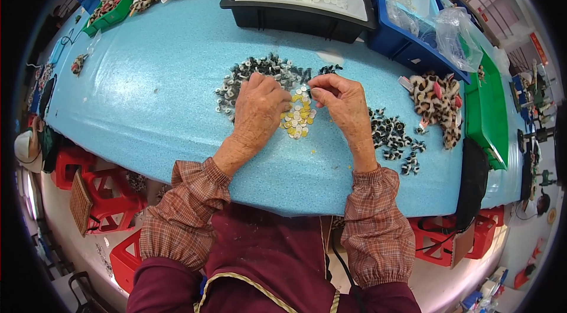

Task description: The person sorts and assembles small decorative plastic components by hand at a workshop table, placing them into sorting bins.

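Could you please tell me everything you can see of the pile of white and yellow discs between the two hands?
The pile of discs is a loose heap of small, flat, round pieces, white and yellow mixed, apparently plastic. They overlap irregularly on the light blue tabletop, next to a larger heap of black-and-white pieces. The left hand covers part of its left side; whether its fingers touch the discs is unclear.

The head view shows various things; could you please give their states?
Left hand: curled, hold unclear
Right hand: bent, hold unclear
White and yellow round discs: loose
Small black-white pieces: clustered
Spotted plush pieces: heaped
Black rectangular plastic tub: open
Blue rectangular plastic crate: open
Clear plastic bag: crumpled
Long green plastic tray: open
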`<state>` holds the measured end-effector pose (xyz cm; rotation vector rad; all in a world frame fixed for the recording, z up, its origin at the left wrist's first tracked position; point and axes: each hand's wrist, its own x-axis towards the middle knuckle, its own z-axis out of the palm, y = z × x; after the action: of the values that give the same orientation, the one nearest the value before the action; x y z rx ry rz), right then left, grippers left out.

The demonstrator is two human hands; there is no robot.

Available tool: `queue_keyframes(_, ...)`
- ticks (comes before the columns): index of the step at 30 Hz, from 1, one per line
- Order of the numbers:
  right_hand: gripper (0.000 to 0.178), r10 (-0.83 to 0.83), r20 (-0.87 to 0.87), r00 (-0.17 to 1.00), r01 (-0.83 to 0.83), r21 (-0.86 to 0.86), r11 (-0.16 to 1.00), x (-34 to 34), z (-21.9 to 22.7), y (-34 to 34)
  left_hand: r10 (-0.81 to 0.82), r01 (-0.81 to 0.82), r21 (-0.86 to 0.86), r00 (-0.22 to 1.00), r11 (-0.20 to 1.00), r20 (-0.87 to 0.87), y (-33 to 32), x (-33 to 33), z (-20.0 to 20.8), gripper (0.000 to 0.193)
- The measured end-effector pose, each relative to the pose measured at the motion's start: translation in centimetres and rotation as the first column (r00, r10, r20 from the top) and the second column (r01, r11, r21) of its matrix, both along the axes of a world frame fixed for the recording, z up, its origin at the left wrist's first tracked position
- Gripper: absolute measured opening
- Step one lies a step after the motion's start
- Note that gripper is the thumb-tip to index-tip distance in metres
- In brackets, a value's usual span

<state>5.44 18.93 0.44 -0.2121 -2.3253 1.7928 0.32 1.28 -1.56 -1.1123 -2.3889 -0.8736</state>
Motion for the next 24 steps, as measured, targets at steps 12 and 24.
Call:
queue_keyframes(12,0.013,0.100,-0.043,0.994,-0.103,-0.071,0.992,0.2,0.2,-1.2,-0.216,-0.115,0.476,0.781,0.872,0.586,-0.7,-0.4,0.9,0.009)
queue_keyframes(24,0.011,0.175,-0.138,0.975,-0.159,0.114,0.981,0.2,-0.2,-2.4,-0.223,-0.155,0.453,0.706,0.878,0.673,-0.7,-0.1,1.1,0.013)
